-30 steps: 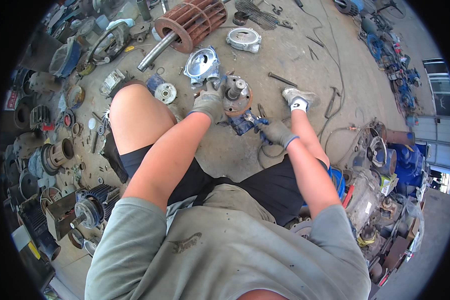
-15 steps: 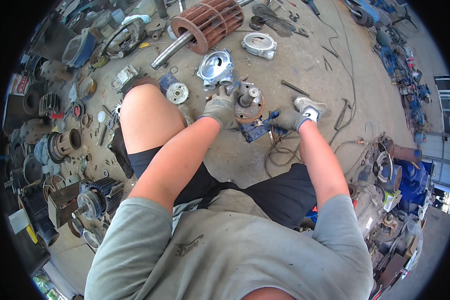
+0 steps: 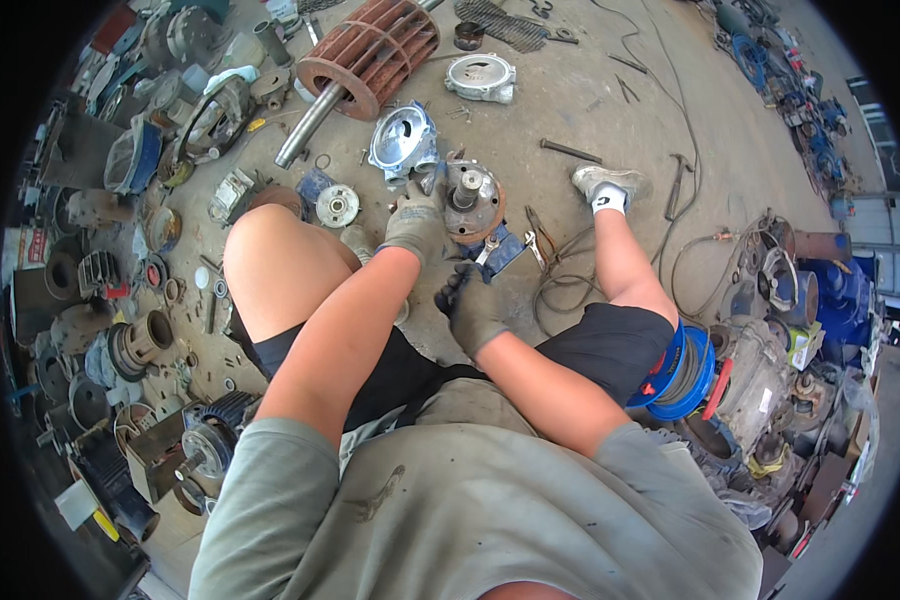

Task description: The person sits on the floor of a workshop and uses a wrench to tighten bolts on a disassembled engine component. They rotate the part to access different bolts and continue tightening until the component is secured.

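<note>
I sit on the concrete floor with my legs spread. My gloved left hand (image 3: 415, 225) grips the left rim of a rusty round motor part (image 3: 473, 198) with a short shaft standing up from its middle. Closer to me, my right hand (image 3: 470, 308), in a dark glove, hovers low over the floor with its fingers curled; whether anything is in it is hidden. A blue metal piece with a wrench on it (image 3: 497, 250) lies just right of the motor part, and pliers (image 3: 536, 240) lie beside it.
A silver end cover (image 3: 402, 137) and a small round disc (image 3: 337, 205) lie beyond my left knee. A large rusty rotor on a shaft (image 3: 368, 52) lies farther out. Cables (image 3: 570, 285) loop by my right leg. Motor scrap lines the left side; a blue spool (image 3: 685, 365) is at my right hip.
My right hand has pulled back from the blue piece toward my body. My left hand stays on the round motor part. The camera has tipped down slightly.
</note>
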### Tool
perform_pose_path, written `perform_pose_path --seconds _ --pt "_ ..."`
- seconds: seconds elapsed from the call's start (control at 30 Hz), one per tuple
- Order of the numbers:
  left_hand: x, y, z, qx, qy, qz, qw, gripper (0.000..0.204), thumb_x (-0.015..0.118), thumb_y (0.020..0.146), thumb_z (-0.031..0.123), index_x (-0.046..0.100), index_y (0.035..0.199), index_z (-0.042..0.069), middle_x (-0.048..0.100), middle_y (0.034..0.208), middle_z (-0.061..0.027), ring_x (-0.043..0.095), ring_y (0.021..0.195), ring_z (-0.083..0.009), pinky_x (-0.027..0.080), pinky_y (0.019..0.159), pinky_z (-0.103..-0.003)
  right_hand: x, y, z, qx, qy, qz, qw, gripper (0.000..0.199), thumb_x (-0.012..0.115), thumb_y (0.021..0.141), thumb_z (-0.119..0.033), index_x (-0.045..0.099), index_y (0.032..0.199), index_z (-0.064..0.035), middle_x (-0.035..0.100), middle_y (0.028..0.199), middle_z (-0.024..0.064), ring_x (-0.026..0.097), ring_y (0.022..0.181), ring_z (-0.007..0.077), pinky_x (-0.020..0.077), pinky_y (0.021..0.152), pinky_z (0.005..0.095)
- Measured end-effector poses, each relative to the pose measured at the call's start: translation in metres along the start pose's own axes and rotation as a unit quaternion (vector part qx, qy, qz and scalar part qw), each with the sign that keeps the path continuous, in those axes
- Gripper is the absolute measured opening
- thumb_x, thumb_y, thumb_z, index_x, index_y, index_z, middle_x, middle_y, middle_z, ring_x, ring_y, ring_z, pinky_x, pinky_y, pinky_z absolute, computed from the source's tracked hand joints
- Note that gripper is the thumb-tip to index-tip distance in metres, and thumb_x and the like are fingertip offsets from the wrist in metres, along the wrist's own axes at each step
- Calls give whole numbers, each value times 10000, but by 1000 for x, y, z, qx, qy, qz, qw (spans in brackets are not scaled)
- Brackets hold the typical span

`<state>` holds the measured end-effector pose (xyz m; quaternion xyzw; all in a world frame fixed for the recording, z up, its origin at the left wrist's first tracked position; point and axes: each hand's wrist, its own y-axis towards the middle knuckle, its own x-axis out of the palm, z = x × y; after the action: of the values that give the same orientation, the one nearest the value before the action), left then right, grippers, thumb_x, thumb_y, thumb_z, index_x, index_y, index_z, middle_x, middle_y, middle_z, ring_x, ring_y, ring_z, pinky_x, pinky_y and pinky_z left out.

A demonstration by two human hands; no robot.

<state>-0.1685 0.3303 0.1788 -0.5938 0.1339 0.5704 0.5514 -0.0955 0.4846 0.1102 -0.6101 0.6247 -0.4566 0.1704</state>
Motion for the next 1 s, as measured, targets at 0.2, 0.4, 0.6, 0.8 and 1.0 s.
perform_pose_path --seconds 0.2,0.4,0.6,0.8,1.0 --pt "5 4 -2 10 1 22 1000 1118 903 781 165 264 1691 287 385 1591 -270 536 1405 -491 550 1089 -545 -76 13 -114 -2 -527 -83 846 355 525 1131 -386 715 1085 -89 650 731 14 635 632 148 524 570 340" --pt "3 3 -6 28 -20 4 999 1408 978 643 267 90 1736 293 352 1625 -271 508 1426 -517 528 1133 -554 -42 56 -215 -10 -749 -182 637 386 588 1091 -391 809 983 -94 712 774 51 634 638 163 526 617 351" --pt "-1 -2 -4 26 -12 23 999 1411 975 651 264 75 1737 298 384 1590 -284 507 1429 -509 525 1125 -552 -8 86 -239 -4 -802 -216 557 306 660 1056 -359 832 1019 -108 729 803 21 632 661 129 511 607 316" --pt "-3 -3 -1 17 6 -1 1000 1414 968 677 250 35 1738 292 432 1533 -288 538 1392 -497 531 1107 -550 -60 79 -207 -47 -710 -189 677 319 661 1059 -366 837 985 -109 725 803 37 637 704 136 520 684 317" --pt "-2 -4 0 20 4 10 1000 1354 950 711 194 69 1739 234 452 1512 -306 548 1371 -509 543 1098 -520 -32 -5 -39 50 -150 24 987 344 500 1134 -439 653 1088 -134 476 654 -27 435 507 128 368 475 329"
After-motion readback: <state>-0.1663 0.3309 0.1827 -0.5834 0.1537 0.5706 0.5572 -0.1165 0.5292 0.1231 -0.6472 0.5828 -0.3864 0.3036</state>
